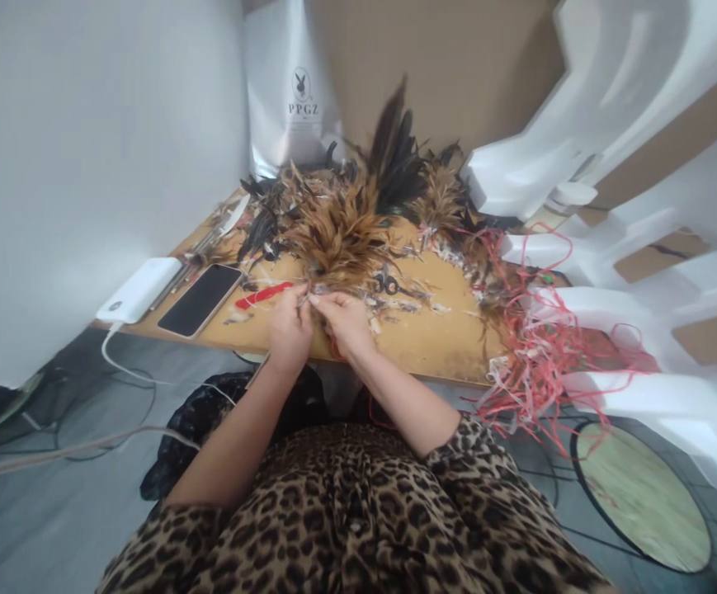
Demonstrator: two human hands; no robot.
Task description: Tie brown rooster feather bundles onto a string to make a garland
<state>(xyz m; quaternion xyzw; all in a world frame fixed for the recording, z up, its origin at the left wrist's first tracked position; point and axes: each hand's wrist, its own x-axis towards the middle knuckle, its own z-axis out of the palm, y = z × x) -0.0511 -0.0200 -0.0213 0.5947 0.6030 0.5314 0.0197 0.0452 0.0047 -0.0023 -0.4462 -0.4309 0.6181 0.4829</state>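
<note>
My left hand [291, 326] and my right hand [346, 322] meet over the front part of the table, both closed in a pinch. Between them lies the stem end of a bundle of brown feathers [342, 235], whose tips fan out away from me. The left fingers seem to grip these stems. Something thin and pale is at the right fingertips, too small to make out. Left of my hands is a red strip-like tool [263, 294]. Black-handled scissors [389, 284] lie to the right among feather scraps.
A phone [200, 300] and a white power bank [139, 289] with a cable are at the left edge of the wooden table [432, 338]. Longer dark feathers [395, 157] and a white bag [293, 91] stand behind. Tangled pink string [537, 363] hangs over white foam pieces [630, 396] at right.
</note>
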